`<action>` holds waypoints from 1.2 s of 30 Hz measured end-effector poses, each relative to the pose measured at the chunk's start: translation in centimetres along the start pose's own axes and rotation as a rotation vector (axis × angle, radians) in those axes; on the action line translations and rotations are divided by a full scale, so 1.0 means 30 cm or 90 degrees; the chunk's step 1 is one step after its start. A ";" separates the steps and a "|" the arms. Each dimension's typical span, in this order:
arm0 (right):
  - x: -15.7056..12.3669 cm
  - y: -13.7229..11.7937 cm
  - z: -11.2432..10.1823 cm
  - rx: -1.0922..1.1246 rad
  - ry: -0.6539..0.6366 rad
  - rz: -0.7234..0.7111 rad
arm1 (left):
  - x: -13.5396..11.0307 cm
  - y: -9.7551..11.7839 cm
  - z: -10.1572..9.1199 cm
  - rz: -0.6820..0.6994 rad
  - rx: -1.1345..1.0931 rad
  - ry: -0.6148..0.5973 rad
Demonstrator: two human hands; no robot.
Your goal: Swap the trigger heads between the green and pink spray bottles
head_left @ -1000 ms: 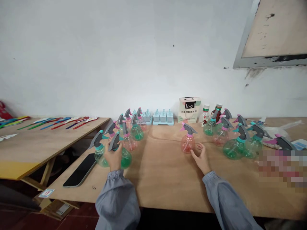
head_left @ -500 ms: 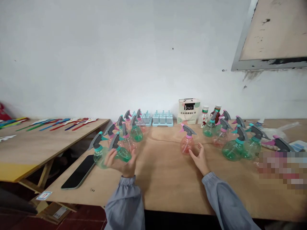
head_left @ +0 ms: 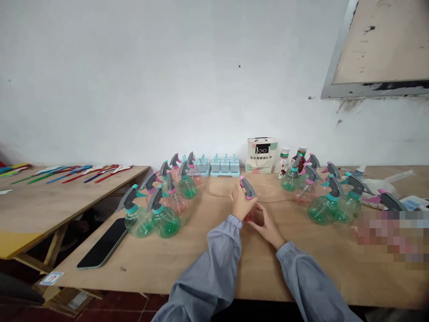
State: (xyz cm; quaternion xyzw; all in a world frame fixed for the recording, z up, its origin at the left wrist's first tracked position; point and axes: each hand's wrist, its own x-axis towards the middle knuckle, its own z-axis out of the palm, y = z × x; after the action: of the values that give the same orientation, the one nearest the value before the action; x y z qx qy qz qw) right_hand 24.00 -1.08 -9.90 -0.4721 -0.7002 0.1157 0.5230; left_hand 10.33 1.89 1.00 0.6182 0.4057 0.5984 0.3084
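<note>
A pink spray bottle with a grey trigger head stands at the middle of the table, mostly covered by my hands. My left hand is wrapped round its upper body from the left, just below the trigger head. On the lower right side, my right hand cups the bottle between thumb and fingers. To the left is a group of green and pink spray bottles, the closest a green spray bottle. A second group is at the right, with another green spray bottle at its front.
A black phone lies at the table's left edge. Along the wall are pale blue popsicle moulds, a paper bag and a white bottle. Plastic hand-shaped sticks lie on the left table.
My left hand has moved right, from beside the left group onto the pink spray bottle. That bottle is now a little further left, and my right hand has closed in around it.
</note>
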 end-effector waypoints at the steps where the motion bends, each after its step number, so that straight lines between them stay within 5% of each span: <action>1: 0.003 -0.008 -0.017 -0.011 0.011 -0.002 | 0.007 -0.011 0.002 -0.003 -0.004 0.009; 3: 0.014 -0.015 -0.076 -0.043 0.138 0.003 | 0.013 -0.041 -0.011 -0.009 -0.031 0.000; 7: 0.035 0.028 -0.271 -0.231 0.583 0.019 | 0.002 -0.101 -0.077 -0.054 -0.138 -0.088; 10: 0.032 0.100 -0.405 -0.315 0.694 0.073 | -0.007 -0.113 -0.133 -0.085 -0.161 -0.085; 13: 0.026 0.179 -0.467 -0.345 0.689 0.174 | -0.006 -0.100 -0.181 -0.108 -0.178 -0.075; 17: 0.024 0.242 -0.456 -0.316 0.688 0.261 | -0.002 -0.080 -0.221 -0.158 -0.296 -0.092; 20: 0.018 0.234 -0.402 -0.319 0.675 0.224 | -0.003 -0.071 -0.237 -0.191 -0.378 -0.121; 24: 0.008 0.169 -0.277 -0.249 0.525 0.086 | -0.007 -0.066 -0.247 -0.223 -0.437 -0.173; 29: 0.012 0.082 -0.132 -0.158 0.404 0.061 | -0.007 -0.075 -0.228 -0.238 -0.484 -0.149; 36: 0.015 0.038 -0.077 -0.141 0.371 0.056 | -0.018 -0.078 -0.205 -0.235 -0.512 -0.187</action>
State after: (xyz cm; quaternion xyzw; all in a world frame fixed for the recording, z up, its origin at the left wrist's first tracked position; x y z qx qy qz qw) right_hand 26.56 -0.88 -9.38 -0.5694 -0.5079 -0.0788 0.6416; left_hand 3.95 1.91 -0.71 0.4452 0.1968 0.5496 0.6789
